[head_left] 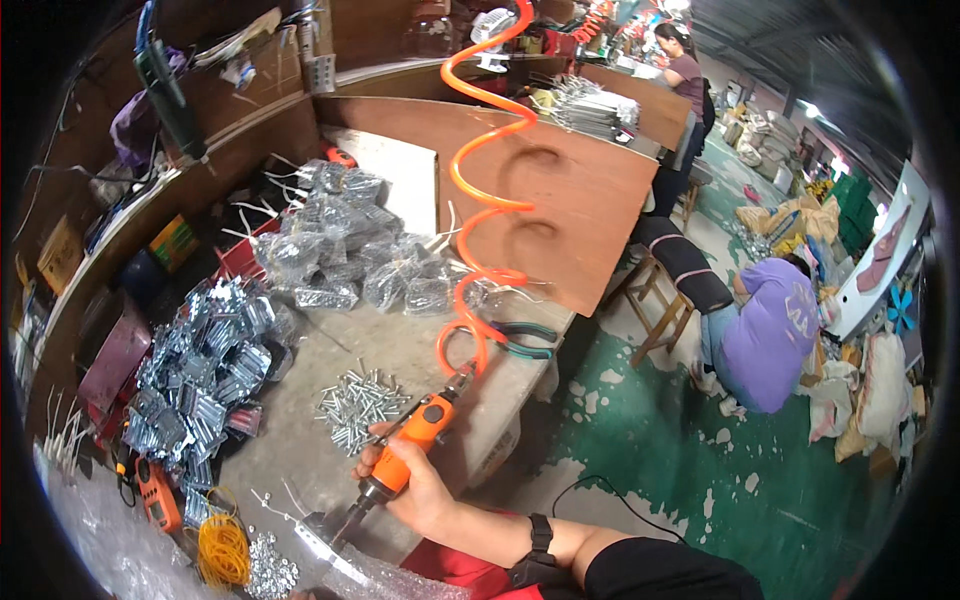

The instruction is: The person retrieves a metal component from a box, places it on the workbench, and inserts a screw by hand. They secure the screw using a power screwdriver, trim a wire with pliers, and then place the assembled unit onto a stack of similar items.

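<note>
My right hand (425,492) is closed around an orange power screwdriver (420,432), which is joined at its back end to an orange coiled hose (478,205). The driver slants down to the left, and its bit reaches a silvery metal part (330,552) with thin white wires at the lower edge. Whether the bit touches a screw there is too small to tell. I cannot make out my left hand. Loose screws (362,408) lie in a heap just beyond the driver. Clear bubble wrap (400,580) lies beside the metal part.
On the grey bench (320,350) are a pile of metal parts (200,370), bubble-wrapped bundles (335,235), yellow rubber bands (223,550), small nuts (270,568), an orange meter (158,495) and green-handled pliers (525,340). One person (768,330) crouches at right; another (685,80) stands farther back.
</note>
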Demonstrator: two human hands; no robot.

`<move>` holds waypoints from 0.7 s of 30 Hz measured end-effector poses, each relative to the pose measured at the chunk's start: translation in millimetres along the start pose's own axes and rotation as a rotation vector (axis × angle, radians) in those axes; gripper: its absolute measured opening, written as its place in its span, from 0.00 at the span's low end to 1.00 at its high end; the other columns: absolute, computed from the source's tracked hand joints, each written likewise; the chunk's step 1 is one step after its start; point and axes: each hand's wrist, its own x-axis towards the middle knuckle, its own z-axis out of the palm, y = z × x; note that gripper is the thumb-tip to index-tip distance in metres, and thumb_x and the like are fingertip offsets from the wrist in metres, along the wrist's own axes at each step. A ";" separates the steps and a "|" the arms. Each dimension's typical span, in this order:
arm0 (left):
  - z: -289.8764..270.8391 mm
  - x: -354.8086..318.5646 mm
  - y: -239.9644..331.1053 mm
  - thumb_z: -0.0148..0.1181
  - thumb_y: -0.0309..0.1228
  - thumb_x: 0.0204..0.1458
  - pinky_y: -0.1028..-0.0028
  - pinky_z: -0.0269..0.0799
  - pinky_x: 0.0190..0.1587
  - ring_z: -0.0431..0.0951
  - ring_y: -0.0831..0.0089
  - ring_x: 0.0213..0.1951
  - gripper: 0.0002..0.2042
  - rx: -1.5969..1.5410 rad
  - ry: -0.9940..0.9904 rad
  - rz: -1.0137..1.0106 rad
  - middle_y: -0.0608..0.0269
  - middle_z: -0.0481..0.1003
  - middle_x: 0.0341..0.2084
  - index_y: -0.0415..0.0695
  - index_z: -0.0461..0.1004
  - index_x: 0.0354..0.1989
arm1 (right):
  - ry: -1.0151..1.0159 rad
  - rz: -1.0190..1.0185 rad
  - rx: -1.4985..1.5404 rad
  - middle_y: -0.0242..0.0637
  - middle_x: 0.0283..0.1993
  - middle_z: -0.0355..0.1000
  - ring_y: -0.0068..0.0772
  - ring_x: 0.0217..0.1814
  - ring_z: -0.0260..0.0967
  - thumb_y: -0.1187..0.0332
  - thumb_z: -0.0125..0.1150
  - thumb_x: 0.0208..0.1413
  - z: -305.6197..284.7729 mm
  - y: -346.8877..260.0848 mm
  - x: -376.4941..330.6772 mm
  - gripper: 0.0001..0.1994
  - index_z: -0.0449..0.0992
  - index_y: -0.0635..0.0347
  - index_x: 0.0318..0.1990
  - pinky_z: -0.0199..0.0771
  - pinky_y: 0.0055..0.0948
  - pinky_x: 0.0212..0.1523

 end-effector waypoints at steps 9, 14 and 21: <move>-5.6 -1.1 4.8 0.62 0.31 0.49 0.64 0.72 0.33 0.74 0.54 0.30 0.08 0.019 -0.025 -0.157 0.51 0.73 0.27 0.39 0.76 0.29 | 0.014 0.002 0.014 0.36 0.32 0.65 0.33 0.39 0.63 0.62 0.53 0.56 2.8 -1.6 -0.7 0.14 0.65 0.54 0.48 0.64 0.39 0.50; -12.3 4.9 -2.0 0.60 0.30 0.51 0.62 0.70 0.36 0.73 0.52 0.32 0.08 -0.042 -0.173 -0.152 0.50 0.73 0.28 0.37 0.75 0.32 | 0.009 -0.011 -0.005 0.36 0.32 0.66 0.32 0.39 0.63 0.62 0.52 0.57 -0.3 1.1 -3.8 0.14 0.65 0.53 0.49 0.64 0.40 0.50; -33.2 9.0 -19.4 0.57 0.26 0.49 0.61 0.68 0.35 0.72 0.50 0.32 0.06 -0.087 -0.388 -0.097 0.49 0.72 0.27 0.38 0.73 0.33 | 0.052 0.040 -0.021 0.36 0.30 0.65 0.33 0.36 0.64 0.60 0.55 0.54 3.0 10.1 -6.9 0.15 0.66 0.53 0.46 0.65 0.38 0.47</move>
